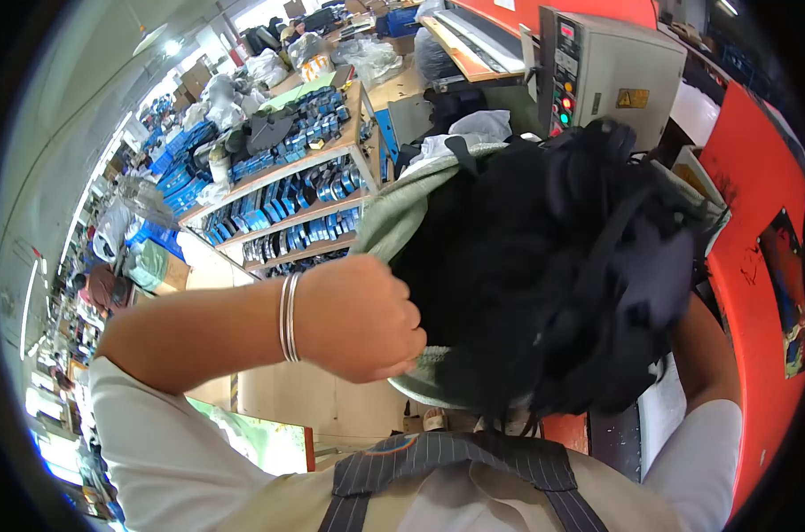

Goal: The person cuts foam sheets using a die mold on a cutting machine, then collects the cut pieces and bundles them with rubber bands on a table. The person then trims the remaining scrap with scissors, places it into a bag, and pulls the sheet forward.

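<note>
A large grey-green cloth sack [402,208] gapes in front of my chest. A bulky heap of black fabric pieces with straps [553,266] fills its mouth and spills over the near side, partly smeared by motion. My left hand [362,319], with thin silver bangles at the wrist, is closed in a fist at the sack's left rim, gripping its edge. My right forearm [708,350] reaches up behind the heap on the right. The black fabric hides my right hand, so its fingers do not show.
A wooden shelf rack [282,213] with rows of blue and black items stands to the left. Ahead is a grey control box [611,75] with lit buttons. Red machine panels [748,266] rise close on my right. Plastic bags [371,60] lie farther back.
</note>
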Tool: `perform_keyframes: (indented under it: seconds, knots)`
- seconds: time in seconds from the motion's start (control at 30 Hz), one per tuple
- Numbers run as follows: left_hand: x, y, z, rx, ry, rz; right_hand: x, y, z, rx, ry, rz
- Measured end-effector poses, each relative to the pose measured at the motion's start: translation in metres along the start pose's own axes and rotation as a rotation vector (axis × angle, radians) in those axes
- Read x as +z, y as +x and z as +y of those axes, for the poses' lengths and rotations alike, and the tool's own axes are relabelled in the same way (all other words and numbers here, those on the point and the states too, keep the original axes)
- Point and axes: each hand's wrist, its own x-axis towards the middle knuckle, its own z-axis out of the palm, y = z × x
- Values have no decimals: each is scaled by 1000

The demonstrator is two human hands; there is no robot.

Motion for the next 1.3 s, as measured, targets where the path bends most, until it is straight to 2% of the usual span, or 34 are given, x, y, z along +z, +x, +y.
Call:
perform_keyframes:
  seconds: [0.07, 0.3, 0.33, 0.47, 0.53, 0.63, 0.7, 0.77, 0.8, 0.83, 0.9, 0.97, 1.07, 1.17, 1.2, 1.23, 1.27, 1.3]
  knots:
    - [-11, -8, -8, 135, 89, 62, 6, 7, -43, -111, -32, -152]
    - [-12, -51, -5, 57, 102, 142, 72, 71, -98, -186, -133, -441]
    - [-10, -61, -7, 63, 72, 232, 82, 84, -99, -183, -135, -461]
    - [-33, -109, 4, -66, 80, 246, 112, 126, -96, -163, -165, -503]
    - [-34, -141, 3, -237, -47, 134, 125, 138, -96, -140, -162, -512]
    - [-37, -162, 4, -307, 3, 69, 133, 147, -101, -118, -170, -540]
    - [-43, -168, -1, -276, 67, 85, 134, 147, -114, -104, -180, -538]
    - [-35, -175, -10, -142, 39, 101, 133, 141, -128, -95, -169, -532]
    - [-26, -181, -14, -121, 74, 3, 129, 136, -136, -92, -157, -529]
    - [-20, -184, -18, -125, 72, 16, 125, 131, -143, -90, -130, -522]
    - [-22, -180, -30, -275, 264, -202, 108, 115, -156, -82, -51, -496]
    - [-35, -178, -51, -204, 160, 75, 78, 92, -164, -60, 133, -461]
    - [-46, -166, -67, -96, 161, 233, 34, 48, -171, -47, 607, -421]
    - [-48, -145, -78, 86, 215, 500, 40, -16, -183, -97, 1044, -439]
    - [-53, -140, -75, 66, 267, 499, 59, -39, -194, -4, 1033, -406]
    - [-54, -141, -72, 60, 315, 503, 77, -52, -198, -55, 606, -327]
    - [-45, -144, -74, 23, 339, 522, 74, -58, -212, 202, 257, -612]
    - [-27, -148, -77, -16, 248, 552, 97, -80, -199, 154, 68, -426]
